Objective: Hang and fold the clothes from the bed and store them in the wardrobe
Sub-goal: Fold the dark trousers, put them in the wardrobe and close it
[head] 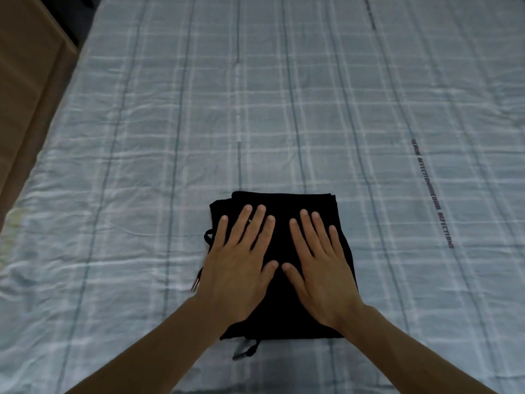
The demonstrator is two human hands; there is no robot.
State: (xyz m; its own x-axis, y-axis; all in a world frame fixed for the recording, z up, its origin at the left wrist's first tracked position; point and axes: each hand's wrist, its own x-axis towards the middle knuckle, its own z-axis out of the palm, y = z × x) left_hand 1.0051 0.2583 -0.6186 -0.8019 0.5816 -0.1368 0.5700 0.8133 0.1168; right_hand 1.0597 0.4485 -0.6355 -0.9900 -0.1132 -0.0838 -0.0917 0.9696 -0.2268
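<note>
Lying flat side by side, both hands press down on a black folded garment of soft matte cloth [279, 280], which sits at lower centre of the frame on the bed. The left hand [240, 258] has its fingers straight and spread, a thin ring on one finger; the right hand [321, 260] matches it, fingers straight and slightly fanned, thumbs nearly meeting. Neither hand grips anything. The garment is folded into a rough rectangle with layered edges showing at its far side. Black drawstring cords [247, 351] with pale tips poke out at its near edge and at its left side. The bed is covered by a pale blue checked cotton sheet [142, 166], wrinkled, crossed by white and darker lines. Dark printed lettering [433, 194] runs along the sheet at right, reading roughly "COURL AFFECTION". A brown wooden panel [25, 81] fills the upper left of the frame.
</note>
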